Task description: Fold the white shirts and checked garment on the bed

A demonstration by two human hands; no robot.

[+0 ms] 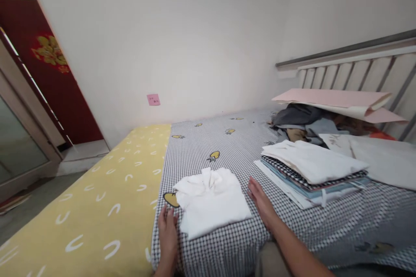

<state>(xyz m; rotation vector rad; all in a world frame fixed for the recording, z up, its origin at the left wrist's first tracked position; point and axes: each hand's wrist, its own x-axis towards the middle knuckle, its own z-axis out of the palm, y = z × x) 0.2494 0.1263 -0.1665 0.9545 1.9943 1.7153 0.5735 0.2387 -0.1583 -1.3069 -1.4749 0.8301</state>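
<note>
My left hand (167, 236) and right hand (261, 203) lie open, fingers apart, either side of one bunched white cloth (211, 207) — just beside it, clamped on nothing. It sits near the left edge of the checked bed sheet (227, 249). It looks light and limp, so an edge should pinch up easily — one stack of folded clothes (312, 177) lies to my right, on the same sheet

Bare and slim-fingered, the person's left hand (168, 238) and right hand (261, 203) show, along with a bare right forearm (297, 249); khaki trousers (271, 259) sit at the frame's lower edge.
</note>
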